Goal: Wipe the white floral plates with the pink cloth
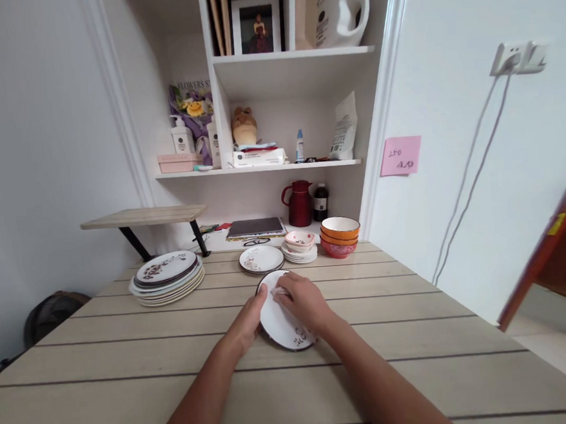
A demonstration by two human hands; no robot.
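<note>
A white plate [282,325] with a dark rim and a dark floral print is tilted up over the table, in front of me. My left hand [249,314] grips its left edge, thumb on the face and fingers hidden behind. Bunched in the closed fingers of my right hand [304,299] is a white tissue or cloth [279,291], pressed against the plate's upper face. Just beyond lies a short stack of similar plates [261,259].
Larger plates [169,281] are stacked at the left, near a small wooden riser [142,216]. Small white dishes [300,253] and stacked orange and red bowls [340,237] stand at the back right. Behind them are a closed laptop [255,227] and a red jug [300,204].
</note>
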